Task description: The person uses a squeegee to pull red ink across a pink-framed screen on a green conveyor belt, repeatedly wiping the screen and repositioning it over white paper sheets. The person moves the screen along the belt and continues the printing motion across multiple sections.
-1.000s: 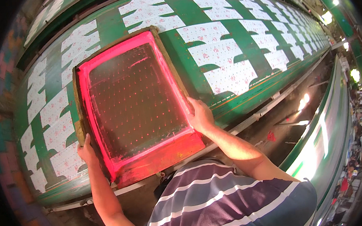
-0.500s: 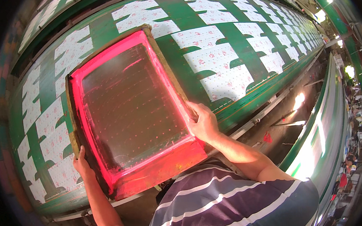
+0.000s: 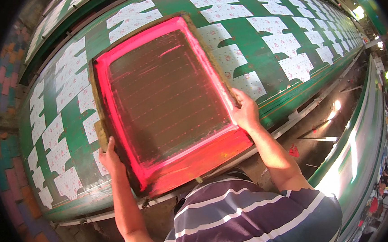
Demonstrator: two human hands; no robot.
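My left grip [image 3: 111, 160] is closed on the left edge of the screen [image 3: 169, 91], toward its near corner, thumb up and most fingers hidden. My right grip [image 3: 246, 112] is closed on the right edge, also low. The screen sits between the 2, tilted, its pink border around a dark mesh; I can't tell whether it touches the green desk [image 3: 269, 67] under it. Its near edge, a red band, overhangs the desk's near side and comes close to the striped shirt [image 3: 236, 214], so I have little room that way. Left, right and beyond the far edge, flower-printed white pieces [image 3: 296, 67] lie in rows with green gaps between. A pale rail [image 3: 310, 105] runs along the desk's near side; past it is an aisle, then a 2nd long surface [image 3: 359, 132].
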